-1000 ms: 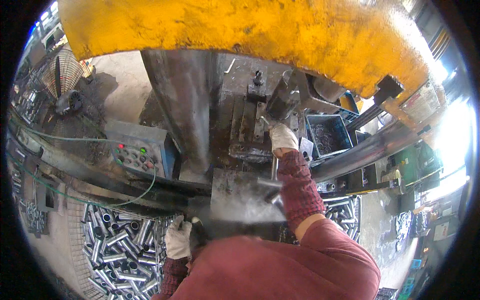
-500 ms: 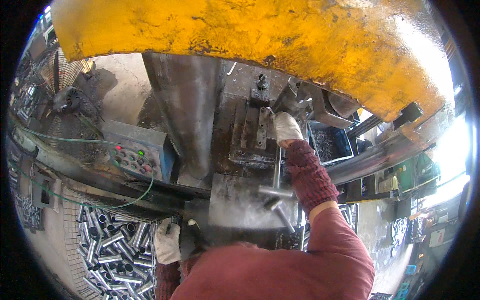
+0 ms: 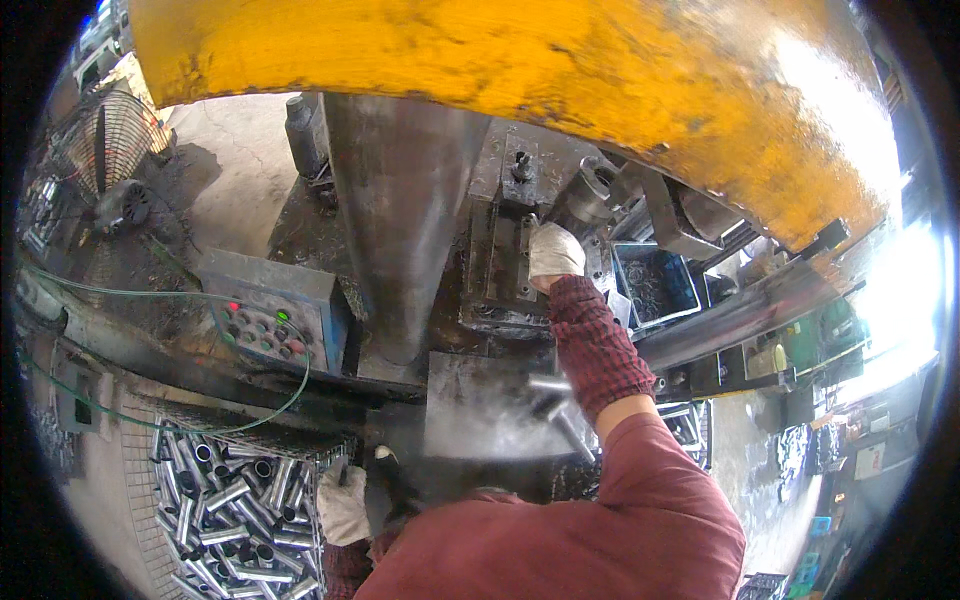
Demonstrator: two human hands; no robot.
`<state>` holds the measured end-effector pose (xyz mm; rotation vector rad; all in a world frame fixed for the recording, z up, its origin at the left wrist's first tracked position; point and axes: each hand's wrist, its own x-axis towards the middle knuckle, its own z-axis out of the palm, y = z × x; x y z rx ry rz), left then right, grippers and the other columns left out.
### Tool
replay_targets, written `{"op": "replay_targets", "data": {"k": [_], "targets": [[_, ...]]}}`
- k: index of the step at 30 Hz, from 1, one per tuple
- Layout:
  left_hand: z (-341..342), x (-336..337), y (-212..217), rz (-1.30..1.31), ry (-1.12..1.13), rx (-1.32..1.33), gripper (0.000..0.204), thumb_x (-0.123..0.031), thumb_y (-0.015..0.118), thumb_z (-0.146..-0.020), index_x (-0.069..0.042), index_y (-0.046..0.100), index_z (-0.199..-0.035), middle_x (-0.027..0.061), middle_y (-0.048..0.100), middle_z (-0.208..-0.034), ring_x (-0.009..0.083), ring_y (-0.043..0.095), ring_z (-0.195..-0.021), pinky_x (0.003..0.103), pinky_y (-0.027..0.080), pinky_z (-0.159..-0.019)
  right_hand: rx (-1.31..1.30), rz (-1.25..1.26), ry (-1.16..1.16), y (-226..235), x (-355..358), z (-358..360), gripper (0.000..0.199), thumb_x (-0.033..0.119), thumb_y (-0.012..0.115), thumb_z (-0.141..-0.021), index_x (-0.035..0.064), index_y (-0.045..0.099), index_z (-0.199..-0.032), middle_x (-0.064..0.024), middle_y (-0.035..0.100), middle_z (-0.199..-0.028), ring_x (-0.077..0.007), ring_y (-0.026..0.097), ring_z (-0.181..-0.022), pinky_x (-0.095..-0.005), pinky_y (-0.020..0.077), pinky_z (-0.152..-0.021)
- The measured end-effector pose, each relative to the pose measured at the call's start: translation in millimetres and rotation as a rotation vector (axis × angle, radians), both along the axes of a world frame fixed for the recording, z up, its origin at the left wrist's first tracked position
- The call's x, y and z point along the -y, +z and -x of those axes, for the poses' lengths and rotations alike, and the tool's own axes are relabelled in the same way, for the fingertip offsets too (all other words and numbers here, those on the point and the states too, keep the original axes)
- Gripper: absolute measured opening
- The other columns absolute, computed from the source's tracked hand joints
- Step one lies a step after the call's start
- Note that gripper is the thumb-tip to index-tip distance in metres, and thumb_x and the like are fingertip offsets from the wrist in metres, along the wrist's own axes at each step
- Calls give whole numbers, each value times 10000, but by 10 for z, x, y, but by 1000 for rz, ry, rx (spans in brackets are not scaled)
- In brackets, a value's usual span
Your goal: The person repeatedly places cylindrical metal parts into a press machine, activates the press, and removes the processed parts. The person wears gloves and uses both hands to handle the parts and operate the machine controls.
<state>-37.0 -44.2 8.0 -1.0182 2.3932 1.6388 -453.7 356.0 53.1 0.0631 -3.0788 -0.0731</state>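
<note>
My right hand, in a pale work glove, reaches to the dark metal die block under the press. Its fingers curl closed at the block's right side; what they hold, if anything, is hidden. My left hand, also gloved, hangs low beside the wire basket; its fingers are too unclear to read. Cut metal tubes lie heaped in that basket. Two short tubes, one of them a tilted tube, lie at the right of the flat steel plate, close to my right forearm.
A yellow press frame spans overhead. Beside the thick steel column stands a control box with lit buttons and a green hose. A blue bin of scrap sits right of the die. A fan is far left.
The view has shifted slightly. My right hand has moved a little left against the die block, and my forearm now covers most of the upright rod seen earlier. My left hand sits slightly lower.
</note>
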Motion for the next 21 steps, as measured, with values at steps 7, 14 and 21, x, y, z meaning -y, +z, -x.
{"op": "replay_targets", "data": {"k": [7, 14, 21], "targets": [[36, 387, -142, 85, -30, -28, 361, -192, 743, -1015, 26, 727, -1302, 193, 777, -1243, 305, 736, -1158, 406, 561, -1020, 9, 9, -131, 14, 85, 3, 260, 165, 746, -834, 53, 824, -1056, -199, 799, -1076, -386, 780, -1031, -474, 636, -886], [163, 507, 22, 160, -18, -20, 435, -230, 792, -1000, 30, 717, -1341, 207, 765, -1289, 321, 726, -1192, 414, 550, -1055, 85, -28, -115, 379, 172, -41, 245, 172, 735, -826, 62, 843, -1017, -220, 798, -1056, -405, 778, -1036, -495, 633, -886], [229, 514, 114, 104, -52, -32, 404, -219, 751, -1026, 72, 711, -1303, 241, 762, -1270, 337, 733, -1162, 409, 553, -1042, -35, -188, 108, -81, 140, 173, 279, 200, 718, -806, 71, 845, -1019, -209, 797, -1063, -383, 765, -1061, -446, 615, -930]]}}
